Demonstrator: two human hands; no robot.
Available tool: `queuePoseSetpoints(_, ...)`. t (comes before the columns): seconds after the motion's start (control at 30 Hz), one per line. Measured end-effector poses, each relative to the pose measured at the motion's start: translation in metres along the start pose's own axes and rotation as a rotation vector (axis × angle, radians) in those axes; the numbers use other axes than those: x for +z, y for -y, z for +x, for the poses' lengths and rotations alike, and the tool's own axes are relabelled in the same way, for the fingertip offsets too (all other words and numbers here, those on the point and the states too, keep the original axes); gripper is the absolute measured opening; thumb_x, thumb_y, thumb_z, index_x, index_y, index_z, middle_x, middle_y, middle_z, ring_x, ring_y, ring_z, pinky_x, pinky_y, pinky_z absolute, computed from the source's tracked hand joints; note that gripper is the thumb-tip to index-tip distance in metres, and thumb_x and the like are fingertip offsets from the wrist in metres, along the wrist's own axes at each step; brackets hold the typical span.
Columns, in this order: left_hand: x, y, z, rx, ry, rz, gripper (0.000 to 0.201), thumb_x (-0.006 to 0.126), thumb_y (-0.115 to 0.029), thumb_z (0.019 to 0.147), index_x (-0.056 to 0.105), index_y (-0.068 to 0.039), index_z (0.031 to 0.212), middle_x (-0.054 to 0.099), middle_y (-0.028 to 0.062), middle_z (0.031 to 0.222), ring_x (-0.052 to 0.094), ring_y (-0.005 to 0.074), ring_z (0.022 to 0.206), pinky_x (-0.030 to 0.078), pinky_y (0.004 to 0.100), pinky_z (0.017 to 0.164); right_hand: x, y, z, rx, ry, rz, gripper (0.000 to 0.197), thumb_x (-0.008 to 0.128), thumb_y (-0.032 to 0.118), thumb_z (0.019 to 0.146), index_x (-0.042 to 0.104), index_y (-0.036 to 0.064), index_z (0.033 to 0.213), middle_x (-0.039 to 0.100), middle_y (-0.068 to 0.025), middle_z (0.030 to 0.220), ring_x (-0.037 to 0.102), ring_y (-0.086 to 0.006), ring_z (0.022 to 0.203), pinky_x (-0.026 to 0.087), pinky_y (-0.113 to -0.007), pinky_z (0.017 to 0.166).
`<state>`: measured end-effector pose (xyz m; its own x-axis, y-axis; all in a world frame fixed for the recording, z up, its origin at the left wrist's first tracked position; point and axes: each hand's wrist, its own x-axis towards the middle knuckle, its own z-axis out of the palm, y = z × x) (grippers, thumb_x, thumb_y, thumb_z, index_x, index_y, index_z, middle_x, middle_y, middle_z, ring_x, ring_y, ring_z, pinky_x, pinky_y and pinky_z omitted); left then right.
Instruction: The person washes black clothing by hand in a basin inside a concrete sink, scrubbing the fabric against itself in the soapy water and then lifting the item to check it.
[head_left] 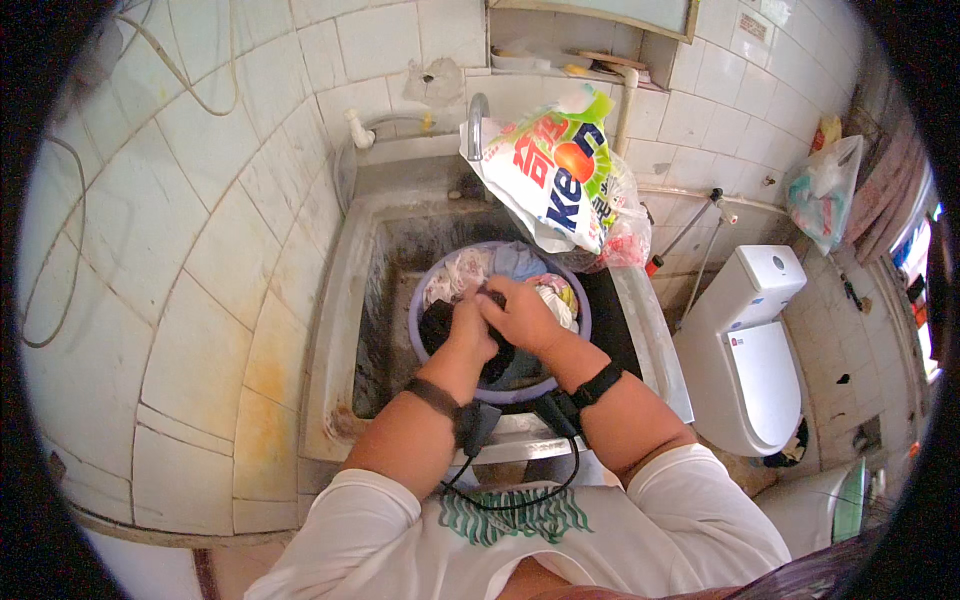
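Both my hands meet over a lavender basin [585, 312] that stands in a stone sink [380, 250]. My left hand [470, 325] and my right hand [520, 312] are closed on a black cloth garment [497, 362], pressed close together. Much of the garment is hidden under my hands and wrists. More clothes lie around it in the basin: a pale pink piece [462, 272], a blue piece [517, 260] and a white and patterned piece [556, 298].
A big white and green detergent bag [550, 170] stands at the sink's back right, by the metal faucet [479, 125]. A white toilet [765, 385] is on the right. Tiled wall [200, 270] rises on the left. Straps with a black cable [520, 505] join my wrists.
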<state>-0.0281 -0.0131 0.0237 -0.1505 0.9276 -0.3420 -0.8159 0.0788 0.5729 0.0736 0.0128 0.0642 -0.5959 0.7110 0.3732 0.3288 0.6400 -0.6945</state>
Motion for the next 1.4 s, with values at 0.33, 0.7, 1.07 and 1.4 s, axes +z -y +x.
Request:
queuePoseSetpoints(0.33, 0.003, 0.005, 0.008, -0.108, -0.016, 0.1, 0.037, 0.043, -0.042, 0.09, 0.059, -0.012, 0.105, 0.063, 0.0066, 0.104, 0.06, 0.0249, 0.094, 0.047, 0.0406, 0.084, -0.005, -0.023, 0.006, 0.15, -0.164, -0.102, 0.027, 0.056, 0.025, 0.084, 0.056, -0.0021, 0.088, 0.058, -0.0281, 0.081, 0.055, -0.0457, 0.079, 0.044, -0.046, 0.071)
queuePoseSetpoints(0.7, 0.026, 0.001, -0.014, -0.107, 0.01, 0.154, 0.045, 0.041, -0.044, 0.091, 0.053, -0.009, 0.116, 0.056, 0.0096, 0.115, 0.055, 0.0249, 0.103, 0.043, 0.0404, 0.089, -0.01, -0.023, 0.008, 0.213, -0.135, -0.11, 0.032, 0.054, 0.029, 0.084, 0.058, -0.0021, 0.094, 0.06, -0.0289, 0.087, 0.056, -0.0467, 0.082, 0.045, -0.049, 0.076)
queuePoseSetpoints(1.07, -0.003, -0.012, 0.0, -0.169, 0.003, 0.034, 0.046, 0.042, -0.046, 0.091, 0.055, -0.009, 0.113, 0.059, 0.0093, 0.109, 0.055, 0.024, 0.101, 0.042, 0.037, 0.088, -0.008, 0.025, -0.002, -0.06, -0.019, 0.002, 0.028, 0.055, 0.027, 0.084, 0.057, 0.0001, 0.09, 0.06, -0.0259, 0.084, 0.057, -0.0446, 0.077, 0.046, -0.048, 0.07)
queuePoseSetpoints(1.4, 0.042, -0.01, -0.037, -0.078, -0.159, 0.515, 0.06, 0.038, -0.05, 0.09, 0.037, -0.008, 0.134, 0.037, 0.0104, 0.14, 0.033, 0.0268, 0.127, 0.017, 0.0512, 0.105, -0.001, -0.035, 0.007, 0.204, -0.28, -0.124, 0.023, 0.055, 0.02, 0.086, 0.056, -0.0025, 0.082, 0.056, -0.0284, 0.076, 0.057, -0.0435, 0.075, 0.044, -0.045, 0.064)
